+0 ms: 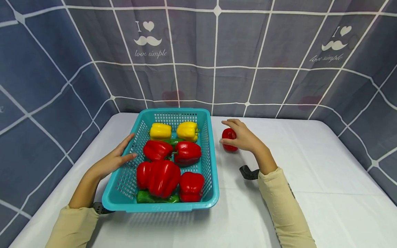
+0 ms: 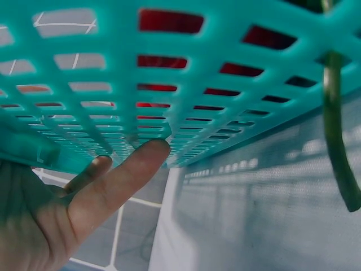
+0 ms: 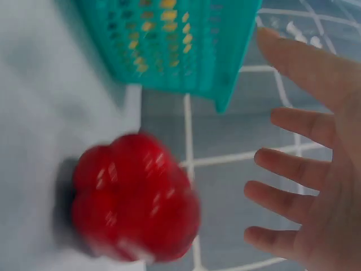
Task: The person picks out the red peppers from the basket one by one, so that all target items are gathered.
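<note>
My left hand (image 1: 113, 160) rests against the left side of a turquoise plastic basket (image 1: 212, 172), fingers and thumb extended. The left wrist view shows the thumb (image 2: 121, 183) along the outside of the slotted wall. My right hand (image 1: 245, 136) hovers over a lone red bell pepper (image 1: 228, 146) on the table right of the basket. In the right wrist view its fingers are spread, apart from that red bell pepper (image 3: 135, 200). Inside the basket lie two yellow bell peppers (image 1: 160, 131), several red bell peppers (image 1: 164, 179) and long green peppers (image 1: 155, 198).
A white cloth (image 1: 310, 165) covers the table. Grey checked curtains (image 1: 192, 44) enclose the back and both sides. A green stem (image 2: 334, 124) pokes out through the basket wall. Black wrist devices (image 1: 249, 173) sit on both forearms.
</note>
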The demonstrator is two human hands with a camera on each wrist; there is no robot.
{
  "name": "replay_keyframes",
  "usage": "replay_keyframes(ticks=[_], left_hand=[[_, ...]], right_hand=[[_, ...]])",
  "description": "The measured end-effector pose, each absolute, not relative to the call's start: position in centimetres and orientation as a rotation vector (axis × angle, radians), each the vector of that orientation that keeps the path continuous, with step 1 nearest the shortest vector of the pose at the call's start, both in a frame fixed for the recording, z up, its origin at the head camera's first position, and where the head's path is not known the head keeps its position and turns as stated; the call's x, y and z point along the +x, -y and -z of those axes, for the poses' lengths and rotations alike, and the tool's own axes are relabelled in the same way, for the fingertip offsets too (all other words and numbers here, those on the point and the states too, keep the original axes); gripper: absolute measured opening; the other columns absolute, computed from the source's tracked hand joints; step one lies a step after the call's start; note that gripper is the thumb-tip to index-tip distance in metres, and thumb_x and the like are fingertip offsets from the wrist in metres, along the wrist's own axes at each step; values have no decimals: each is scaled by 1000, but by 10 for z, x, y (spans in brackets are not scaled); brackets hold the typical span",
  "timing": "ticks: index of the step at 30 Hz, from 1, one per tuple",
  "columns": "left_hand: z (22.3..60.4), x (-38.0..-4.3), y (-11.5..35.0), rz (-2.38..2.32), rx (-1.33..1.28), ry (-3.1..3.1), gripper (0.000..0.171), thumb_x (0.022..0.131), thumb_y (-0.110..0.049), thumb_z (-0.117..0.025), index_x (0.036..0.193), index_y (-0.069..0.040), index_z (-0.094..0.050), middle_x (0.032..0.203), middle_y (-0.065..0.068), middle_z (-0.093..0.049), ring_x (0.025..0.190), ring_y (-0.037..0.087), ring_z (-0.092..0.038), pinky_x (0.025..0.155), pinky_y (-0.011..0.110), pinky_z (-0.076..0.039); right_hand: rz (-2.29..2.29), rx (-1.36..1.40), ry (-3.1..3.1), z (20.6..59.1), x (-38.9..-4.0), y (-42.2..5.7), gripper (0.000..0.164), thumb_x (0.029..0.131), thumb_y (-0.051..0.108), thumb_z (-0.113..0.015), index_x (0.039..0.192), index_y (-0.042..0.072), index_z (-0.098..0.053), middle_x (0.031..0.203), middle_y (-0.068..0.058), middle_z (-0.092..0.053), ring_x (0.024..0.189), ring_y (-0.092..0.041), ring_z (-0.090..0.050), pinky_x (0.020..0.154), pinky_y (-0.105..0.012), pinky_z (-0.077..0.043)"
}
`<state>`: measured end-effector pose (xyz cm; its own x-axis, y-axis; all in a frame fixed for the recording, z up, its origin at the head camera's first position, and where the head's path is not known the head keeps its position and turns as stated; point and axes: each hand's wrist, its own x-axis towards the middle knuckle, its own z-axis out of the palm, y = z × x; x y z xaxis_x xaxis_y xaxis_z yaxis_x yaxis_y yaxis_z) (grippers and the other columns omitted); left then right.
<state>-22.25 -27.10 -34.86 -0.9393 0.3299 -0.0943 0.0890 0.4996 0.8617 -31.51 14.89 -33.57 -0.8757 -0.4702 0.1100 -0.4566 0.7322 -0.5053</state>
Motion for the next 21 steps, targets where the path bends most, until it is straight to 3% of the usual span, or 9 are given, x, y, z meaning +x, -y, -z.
replay_keyframes(ticks=[4, 11, 21], left_hand=[[347, -220, 271, -1404, 358, -2510, 79, 93, -17, -47, 147, -18, 11, 152, 20, 9, 129, 50, -16, 88, 62, -40], [347, -222, 272, -1405, 358, -2511, 78, 94, -18, -47, 147, -19, 10, 152, 18, 10, 130, 49, -15, 87, 60, -42], [346, -221, 272, -1398, 375, -2526, 79, 93, -18, -48, 147, -19, 10, 152, 18, 9, 132, 49, -12, 92, 63, -36]], right_hand=[[920, -860, -2864, 326, -302, -138, 73, 79, 39, -68, 141, 15, -35, 143, -13, -31, 129, -32, -31, 91, -51, -46], [998, -1064, -2795, 310, -270, -114, 77, 80, 40, -67, 143, 16, -30, 144, -10, -31, 131, -26, -30, 102, -48, -37], [982, -1196, -2682, 300, -222, -80, 82, 78, 44, -66, 145, 21, -24, 145, -3, -29, 134, -20, -27, 100, -43, -41]])
